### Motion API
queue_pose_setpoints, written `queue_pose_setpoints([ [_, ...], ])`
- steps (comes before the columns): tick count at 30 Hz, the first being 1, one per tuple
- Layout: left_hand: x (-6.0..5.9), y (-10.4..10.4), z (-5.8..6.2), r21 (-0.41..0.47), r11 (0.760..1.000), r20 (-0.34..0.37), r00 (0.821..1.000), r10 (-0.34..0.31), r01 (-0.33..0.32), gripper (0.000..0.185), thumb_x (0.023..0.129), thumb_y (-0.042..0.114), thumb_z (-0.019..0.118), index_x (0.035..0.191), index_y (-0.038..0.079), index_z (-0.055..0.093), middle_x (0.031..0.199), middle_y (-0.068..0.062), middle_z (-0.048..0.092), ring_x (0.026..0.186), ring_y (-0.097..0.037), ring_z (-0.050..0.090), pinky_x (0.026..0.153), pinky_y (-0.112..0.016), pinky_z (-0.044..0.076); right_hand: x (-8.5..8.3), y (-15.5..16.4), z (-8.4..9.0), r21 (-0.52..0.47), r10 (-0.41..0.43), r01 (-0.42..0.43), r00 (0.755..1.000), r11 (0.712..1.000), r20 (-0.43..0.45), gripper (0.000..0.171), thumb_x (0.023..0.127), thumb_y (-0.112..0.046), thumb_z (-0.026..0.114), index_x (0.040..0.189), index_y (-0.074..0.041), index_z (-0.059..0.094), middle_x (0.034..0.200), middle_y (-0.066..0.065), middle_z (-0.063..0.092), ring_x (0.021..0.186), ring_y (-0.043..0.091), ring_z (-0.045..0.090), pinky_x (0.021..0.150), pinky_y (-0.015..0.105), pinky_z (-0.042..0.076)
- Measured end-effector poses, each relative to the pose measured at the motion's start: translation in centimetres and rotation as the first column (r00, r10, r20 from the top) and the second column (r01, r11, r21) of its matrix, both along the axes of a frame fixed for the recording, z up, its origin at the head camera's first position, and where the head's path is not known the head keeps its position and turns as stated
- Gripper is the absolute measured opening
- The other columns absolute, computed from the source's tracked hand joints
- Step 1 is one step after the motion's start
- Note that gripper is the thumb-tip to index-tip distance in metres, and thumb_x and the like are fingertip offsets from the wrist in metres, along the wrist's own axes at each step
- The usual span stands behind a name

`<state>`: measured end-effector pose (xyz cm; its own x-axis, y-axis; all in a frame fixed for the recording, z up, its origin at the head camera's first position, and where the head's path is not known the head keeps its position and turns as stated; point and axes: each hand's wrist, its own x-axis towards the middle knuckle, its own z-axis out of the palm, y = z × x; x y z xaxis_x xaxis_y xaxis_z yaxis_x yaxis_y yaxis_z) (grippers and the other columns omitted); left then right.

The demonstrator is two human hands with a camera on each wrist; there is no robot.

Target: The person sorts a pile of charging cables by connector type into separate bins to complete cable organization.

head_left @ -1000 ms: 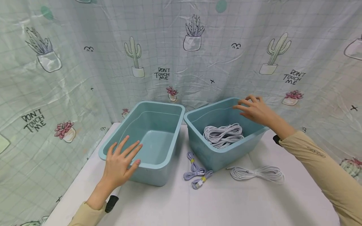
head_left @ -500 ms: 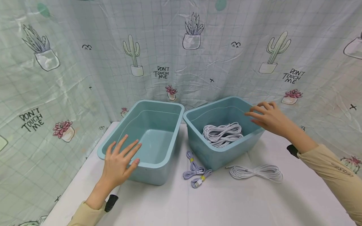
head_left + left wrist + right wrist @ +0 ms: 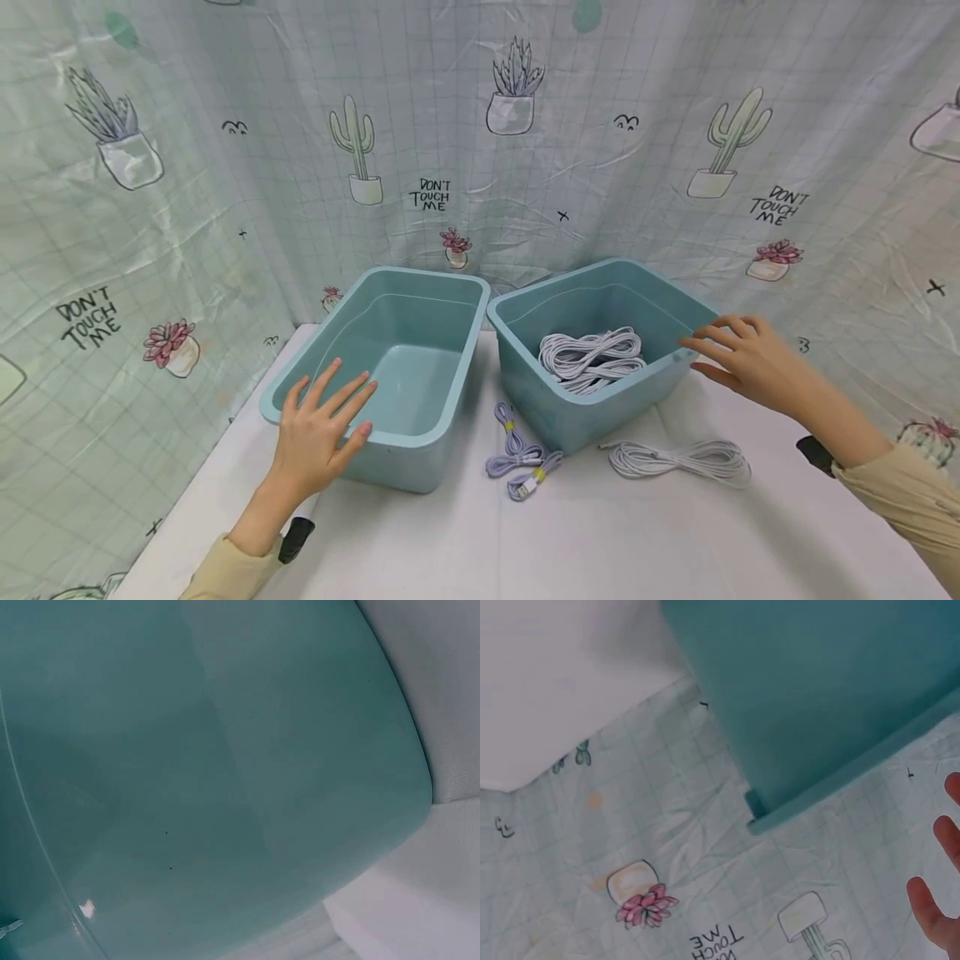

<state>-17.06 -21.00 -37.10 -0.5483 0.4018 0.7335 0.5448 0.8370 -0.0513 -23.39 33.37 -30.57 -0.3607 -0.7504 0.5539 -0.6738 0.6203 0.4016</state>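
The left bin [image 3: 408, 463], blue-green plastic, smooth and glossy with rounded corners and a thick rim, stands on the white worktop [image 3: 487, 550] beneath and ahead of the left grip [image 3: 309, 446]. That grip's fingers are spread over the bin's near-left corner. The right bin [image 3: 558, 421], of the same colour, stands turned at an angle just left of the right grip [image 3: 738, 358]. Here the fingers are loosely bent, with the thumb apart from them and nothing held; whether they touch the rim cannot be told. Inside this bin, to the left of the right grip, lies a heap of white cables [image 3: 592, 358] folded into long loops. A white coil [image 3: 678, 461], drawn in at the middle, rests on the worktop nearer the person than the right grip. Lilac cables [image 3: 513, 442] with yellow bands lie between the two grips.

Since one second ago, the right grip has shifted rightward and toward the person, from above the right bin's back part to its right-hand rim. The left grip, both bins and all the cables are placed as before.
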Motion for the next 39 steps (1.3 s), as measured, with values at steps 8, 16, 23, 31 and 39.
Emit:
queue_pose_setpoints([
  [8, 0.1, 0.1, -0.1, -0.002, 1.0, 0.012, 1.0, 0.001, -0.001, 0.06, 0.093, 0.054, 0.02, 0.12, 0.015, 0.057, 0.121, -0.007, 0.059, 0.128, -0.032, 0.035, 0.092, -0.063, 0.026, 2.3, 0.2, -2.5, -0.005, 0.009, -0.009, 1.0, 1.0, -0.014, 0.05, 0.096, -0.046, 0.023, 0.101, -0.015, 0.062, 0.087, 0.001, 0.064, 0.084, 0.022, 0.053, 0.065, 0.042, 0.041],
  [16, 0.1, 0.1, 0.0, 0.0, 1.0, 0.029, 1.0, 0.002, -0.002, 0.06, 0.093, 0.054, 0.02, 0.121, 0.016, 0.057, 0.121, -0.007, 0.059, 0.129, -0.032, 0.035, 0.093, -0.063, 0.026, 3.8, 0.3, -4.8, -0.009, -0.01, 0.01, 1.0, 1.0, 0.022, 0.05, 0.096, -0.046, 0.023, 0.099, -0.015, 0.062, 0.085, -0.001, 0.062, 0.084, 0.021, 0.053, 0.065, 0.04, 0.04],
  [23, 0.2, 0.1, 0.0, 0.003, 1.0, 0.027, 1.0, 0.002, -0.002, 0.06, 0.093, 0.054, 0.02, 0.121, 0.016, 0.057, 0.121, -0.008, 0.059, 0.128, -0.032, 0.035, 0.092, -0.063, 0.026, 4.9, 0.7, -7.1, 0.005, -0.034, 0.034, 0.994, 0.999, 0.106, 0.055, 0.095, -0.048, 0.018, 0.1, -0.015, 0.062, 0.087, -0.001, 0.061, 0.085, 0.02, 0.051, 0.066, 0.039, 0.041],
  [31, 0.1, 0.1, 0.2, 0.002, 1.0, 0.008, 1.0, 0.0, 0.0, 0.06, 0.093, 0.053, 0.02, 0.12, 0.015, 0.058, 0.119, -0.008, 0.06, 0.127, -0.033, 0.037, 0.091, -0.063, 0.027, 5.7, 0.9, -9.4, 0.023, -0.016, 0.013, 0.987, 1.0, 0.157, 0.052, 0.094, -0.05, 0.022, 0.103, -0.017, 0.061, 0.089, -0.004, 0.058, 0.086, 0.017, 0.049, 0.067, 0.036, 0.04],
  [39, 0.2, 0.1, 0.3, 0.005, 1.0, 0.011, 1.0, 0.004, -0.004, 0.061, 0.093, 0.053, 0.019, 0.119, 0.015, 0.058, 0.119, -0.008, 0.06, 0.126, -0.033, 0.037, 0.092, -0.063, 0.027, 6.1, 1.0, -11.6, 0.07, -0.051, 0.038, 0.982, 0.997, 0.182, 0.054, 0.093, -0.051, 0.021, 0.102, -0.017, 0.061, 0.088, -0.004, 0.058, 0.084, 0.015, 0.048, 0.066, 0.035, 0.041],
])
